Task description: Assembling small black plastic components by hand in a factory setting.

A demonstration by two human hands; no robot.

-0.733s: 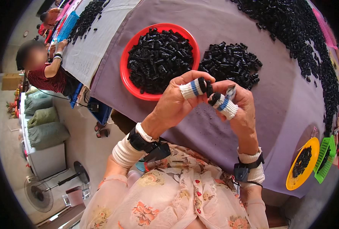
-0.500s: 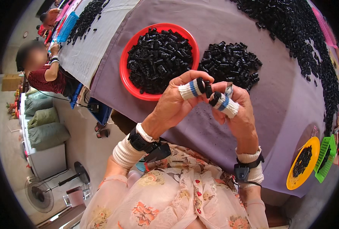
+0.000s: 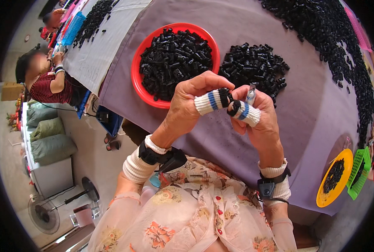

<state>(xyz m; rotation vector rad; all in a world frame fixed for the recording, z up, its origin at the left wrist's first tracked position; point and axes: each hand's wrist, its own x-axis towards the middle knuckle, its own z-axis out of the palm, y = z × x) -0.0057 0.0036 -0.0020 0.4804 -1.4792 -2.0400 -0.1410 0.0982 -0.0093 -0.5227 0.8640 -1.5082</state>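
Observation:
Above the purple cloth, my left hand (image 3: 190,102) and my right hand (image 3: 259,113) meet fingertip to fingertip. Both are closed, with white knit covers striped blue and black on some fingers. A small black plastic part (image 3: 230,97) is pinched in the left fingers, mostly hidden by the covers. Between my right fingers a small silvery tool (image 3: 251,95) sticks up; its kind cannot be made out. Just beyond the hands lie a red basin (image 3: 135,75) full of similar black parts and a loose heap of black parts (image 3: 254,67).
A larger spread of black parts (image 3: 321,33) runs along the far right of the purple-covered table (image 3: 220,147). Near its right edge stand a yellow plate (image 3: 342,157) and a green basket (image 3: 355,191). At left, another person (image 3: 48,86) sits by a neighbouring table; a fan (image 3: 44,214) stands behind.
My hands have drawn closer together, and the left fingers have turned. The black part, plainly seen between them before, is now mostly covered.

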